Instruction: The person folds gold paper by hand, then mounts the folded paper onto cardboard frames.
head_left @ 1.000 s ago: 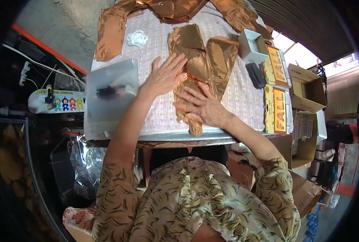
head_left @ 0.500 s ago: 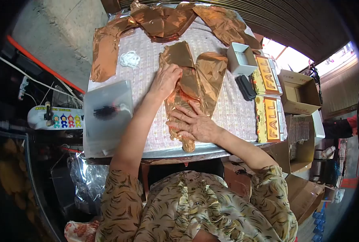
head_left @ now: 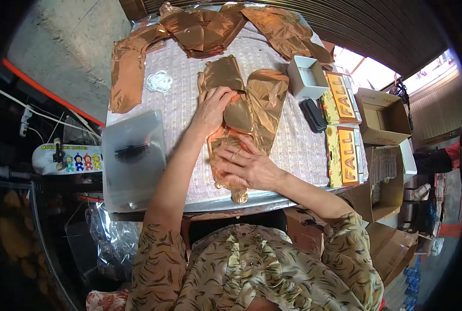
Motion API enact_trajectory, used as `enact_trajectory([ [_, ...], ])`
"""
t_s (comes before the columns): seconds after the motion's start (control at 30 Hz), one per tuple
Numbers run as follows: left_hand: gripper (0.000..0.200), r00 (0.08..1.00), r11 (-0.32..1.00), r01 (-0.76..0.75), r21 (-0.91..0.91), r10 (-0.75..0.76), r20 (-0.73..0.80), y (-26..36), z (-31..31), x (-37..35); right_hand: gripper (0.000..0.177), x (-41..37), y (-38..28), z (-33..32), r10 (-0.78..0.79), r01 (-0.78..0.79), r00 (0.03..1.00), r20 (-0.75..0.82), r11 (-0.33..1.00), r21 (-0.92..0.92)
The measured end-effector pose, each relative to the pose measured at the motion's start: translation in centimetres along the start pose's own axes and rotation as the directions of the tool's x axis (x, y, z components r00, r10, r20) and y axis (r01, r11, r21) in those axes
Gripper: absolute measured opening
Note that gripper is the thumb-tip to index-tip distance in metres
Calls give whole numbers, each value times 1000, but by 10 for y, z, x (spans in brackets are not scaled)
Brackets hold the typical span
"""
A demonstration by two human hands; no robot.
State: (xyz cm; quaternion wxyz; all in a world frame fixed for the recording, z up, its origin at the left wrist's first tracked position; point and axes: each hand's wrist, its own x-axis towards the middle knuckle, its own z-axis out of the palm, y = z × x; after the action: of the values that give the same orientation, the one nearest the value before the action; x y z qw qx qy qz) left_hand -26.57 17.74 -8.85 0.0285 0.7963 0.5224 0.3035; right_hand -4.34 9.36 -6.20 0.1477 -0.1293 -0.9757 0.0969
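The left grip (head_left: 210, 111) has its fingers curled down at the left edge of a flattened copper foil balloon (head_left: 238, 115); whether they pinch it, I cannot tell. The right grip (head_left: 249, 168) is released, fingers spread over the balloon's near part. The balloon lies on the cloth-covered counter (head_left: 303, 155), beneath both grips, extending beyond the left one.
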Motion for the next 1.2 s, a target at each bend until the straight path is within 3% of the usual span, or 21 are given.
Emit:
enact_trajectory([
  [0.03,50,1000,1000,8,15,-8,3,0,0,0,56,0,3,-4,4,1,994,-112,999,47],
  [0.07,50,1000,1000,11,12,-11,0,2,-2,1,56,3,9,-17,2,3,994,-107,999,46],
  [0.1,49,1000,1000,9,4,-9,-9,4,-3,1,59,8,21,-32,239,-231,956,-168,971,64],
  [0.13,49,1000,1000,7,-4,-7,-14,5,-4,0,62,13,34,-41,462,-452,858,-224,887,97],
  [0.2,50,1000,1000,9,-2,-9,-12,5,-3,-1,62,26,71,-37,489,-542,787,-377,839,-45],
  [0.23,51,1000,1000,10,2,-10,-12,4,-2,-1,62,29,88,-32,488,-543,787,-377,839,-48],
  [0.3,51,1000,1000,15,7,-15,-9,5,-3,0,59,32,115,-23,461,-558,819,-341,780,-285],
  [0.4,52,1000,1000,27,13,-27,-3,7,-5,0,52,40,129,-16,439,-526,846,-301,779,-341],
  [1.0,45,999,999,48,27,-47,-18,6,0,-1,56,50,125,-10,449,-495,868,-211,752,-435],
  [1.1,46,999,999,50,17,-50,-4,4,-2,-2,66,46,129,-9,444,-488,873,-204,787,-378],
  [1.2,42,998,998,61,-20,-61,15,3,-7,0,65,47,129,-8,462,-505,863,-205,779,-372],
])
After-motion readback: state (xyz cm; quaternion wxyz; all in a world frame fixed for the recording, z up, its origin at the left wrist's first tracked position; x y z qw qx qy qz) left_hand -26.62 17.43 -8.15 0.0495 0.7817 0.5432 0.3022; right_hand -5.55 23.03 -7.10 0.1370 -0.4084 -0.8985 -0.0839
